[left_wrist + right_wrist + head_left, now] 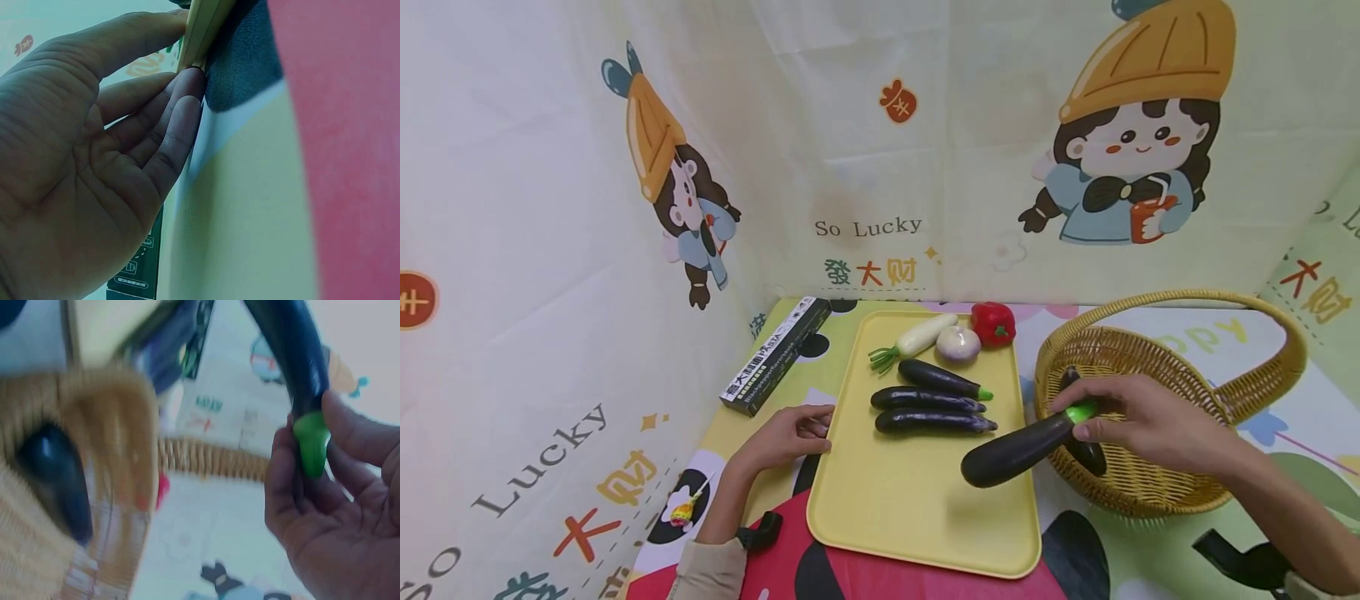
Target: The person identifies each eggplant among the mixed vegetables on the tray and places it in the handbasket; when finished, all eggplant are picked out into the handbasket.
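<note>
My right hand holds an eggplant by its green stem end, thumb on one side and fingers on the other. The eggplant's dark body points left over the right edge of the yellow tray. Under this hand stands a wicker basket, with another eggplant lying inside. My left hand grips the tray's left rim, thumb above and fingertips at its side in the left wrist view. On the tray lie three eggplants, a white radish, a purple-white round vegetable and a red bell pepper.
A long black-and-white box lies left of the tray. A small wrapped lollipop is near my left forearm. The basket's tall handle arches over it. Printed cloth walls stand behind and at both sides.
</note>
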`<state>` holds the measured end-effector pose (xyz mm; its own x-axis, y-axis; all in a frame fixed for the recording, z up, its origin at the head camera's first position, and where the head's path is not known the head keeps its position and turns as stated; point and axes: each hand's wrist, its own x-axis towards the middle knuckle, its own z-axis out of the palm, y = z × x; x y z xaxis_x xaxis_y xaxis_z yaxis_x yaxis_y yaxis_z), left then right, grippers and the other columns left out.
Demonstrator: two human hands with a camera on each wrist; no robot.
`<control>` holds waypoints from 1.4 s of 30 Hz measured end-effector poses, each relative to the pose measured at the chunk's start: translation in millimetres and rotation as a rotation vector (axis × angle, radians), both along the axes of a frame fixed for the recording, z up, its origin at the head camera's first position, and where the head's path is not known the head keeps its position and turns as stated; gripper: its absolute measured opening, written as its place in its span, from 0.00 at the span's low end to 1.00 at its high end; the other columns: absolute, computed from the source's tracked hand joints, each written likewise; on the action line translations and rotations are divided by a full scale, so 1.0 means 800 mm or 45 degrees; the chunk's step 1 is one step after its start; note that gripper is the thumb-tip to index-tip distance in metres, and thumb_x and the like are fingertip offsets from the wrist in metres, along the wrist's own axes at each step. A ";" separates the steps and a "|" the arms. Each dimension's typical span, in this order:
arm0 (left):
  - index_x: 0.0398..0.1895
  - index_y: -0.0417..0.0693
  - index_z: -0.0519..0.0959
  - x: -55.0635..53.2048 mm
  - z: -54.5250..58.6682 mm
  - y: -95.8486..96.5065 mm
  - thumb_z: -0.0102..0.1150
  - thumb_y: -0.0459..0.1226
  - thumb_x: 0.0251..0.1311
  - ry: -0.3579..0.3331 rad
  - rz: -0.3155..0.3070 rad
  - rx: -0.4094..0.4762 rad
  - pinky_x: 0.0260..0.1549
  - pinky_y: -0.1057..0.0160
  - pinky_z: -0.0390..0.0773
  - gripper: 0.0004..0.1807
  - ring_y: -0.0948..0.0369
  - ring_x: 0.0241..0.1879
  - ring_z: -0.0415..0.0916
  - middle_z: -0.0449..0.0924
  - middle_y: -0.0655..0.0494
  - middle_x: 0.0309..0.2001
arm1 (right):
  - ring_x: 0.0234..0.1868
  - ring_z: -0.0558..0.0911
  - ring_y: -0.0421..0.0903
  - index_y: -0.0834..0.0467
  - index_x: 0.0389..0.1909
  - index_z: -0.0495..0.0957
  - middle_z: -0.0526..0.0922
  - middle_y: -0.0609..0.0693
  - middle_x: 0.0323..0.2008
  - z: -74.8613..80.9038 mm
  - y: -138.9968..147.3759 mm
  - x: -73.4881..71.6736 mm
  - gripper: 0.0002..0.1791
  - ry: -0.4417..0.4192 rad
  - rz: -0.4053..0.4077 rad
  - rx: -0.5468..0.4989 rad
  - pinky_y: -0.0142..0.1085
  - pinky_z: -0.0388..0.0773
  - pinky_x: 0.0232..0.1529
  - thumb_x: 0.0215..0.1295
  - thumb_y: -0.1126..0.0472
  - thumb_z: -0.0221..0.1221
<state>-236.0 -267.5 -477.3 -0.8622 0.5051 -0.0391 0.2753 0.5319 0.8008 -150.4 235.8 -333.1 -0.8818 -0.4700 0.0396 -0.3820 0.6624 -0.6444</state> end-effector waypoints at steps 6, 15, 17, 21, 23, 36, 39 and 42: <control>0.66 0.37 0.73 0.001 0.001 -0.002 0.71 0.41 0.57 -0.016 0.005 -0.002 0.44 0.63 0.79 0.35 0.57 0.45 0.80 0.80 0.52 0.48 | 0.42 0.79 0.44 0.44 0.50 0.81 0.81 0.42 0.45 0.017 0.040 -0.021 0.15 0.019 0.204 -0.057 0.36 0.75 0.38 0.65 0.60 0.65; 0.66 0.37 0.73 0.001 0.000 -0.002 0.72 0.40 0.57 -0.029 0.005 0.001 0.44 0.64 0.79 0.34 0.57 0.45 0.80 0.81 0.51 0.48 | 0.45 0.79 0.43 0.47 0.53 0.79 0.81 0.43 0.47 0.022 0.084 -0.060 0.16 0.045 0.336 0.026 0.33 0.76 0.45 0.68 0.66 0.60; 0.66 0.37 0.72 0.001 0.000 -0.001 0.71 0.40 0.57 -0.028 0.000 0.009 0.44 0.63 0.79 0.34 0.56 0.45 0.80 0.80 0.50 0.49 | 0.46 0.80 0.42 0.47 0.53 0.78 0.81 0.44 0.48 0.021 0.092 -0.068 0.16 0.050 0.369 0.038 0.32 0.76 0.46 0.69 0.67 0.59; 0.66 0.36 0.72 0.001 0.000 -0.001 0.71 0.40 0.57 -0.027 -0.006 0.013 0.44 0.63 0.79 0.34 0.55 0.45 0.80 0.80 0.49 0.49 | 0.46 0.79 0.42 0.48 0.53 0.78 0.80 0.43 0.48 0.017 0.104 -0.084 0.16 0.067 0.447 0.053 0.33 0.76 0.46 0.70 0.69 0.57; 0.66 0.36 0.72 0.000 -0.001 -0.001 0.71 0.40 0.57 -0.030 -0.007 0.014 0.44 0.63 0.79 0.34 0.56 0.45 0.80 0.81 0.50 0.49 | 0.45 0.79 0.43 0.49 0.53 0.77 0.80 0.43 0.47 0.014 0.108 -0.091 0.17 0.039 0.479 0.040 0.33 0.75 0.46 0.70 0.70 0.56; 0.66 0.37 0.72 -0.001 -0.006 -0.001 0.71 0.40 0.57 -0.039 -0.007 0.028 0.44 0.63 0.79 0.34 0.56 0.45 0.80 0.80 0.52 0.48 | 0.39 0.78 0.49 0.53 0.51 0.78 0.80 0.49 0.42 0.001 0.121 -0.128 0.17 -0.170 0.527 -0.024 0.37 0.76 0.38 0.68 0.75 0.54; 0.66 0.39 0.73 -0.001 -0.005 -0.001 0.72 0.41 0.57 -0.042 0.007 0.017 0.45 0.64 0.78 0.34 0.57 0.45 0.79 0.81 0.53 0.48 | 0.38 0.78 0.51 0.53 0.51 0.78 0.80 0.50 0.42 -0.001 0.123 -0.133 0.17 -0.211 0.495 -0.005 0.38 0.77 0.38 0.68 0.75 0.54; 0.66 0.40 0.73 -0.002 -0.004 0.000 0.71 0.41 0.57 -0.040 0.012 0.009 0.45 0.64 0.78 0.34 0.57 0.45 0.80 0.81 0.53 0.48 | 0.38 0.78 0.52 0.54 0.50 0.79 0.80 0.51 0.42 -0.003 0.124 -0.138 0.17 -0.245 0.469 0.010 0.38 0.76 0.37 0.67 0.76 0.54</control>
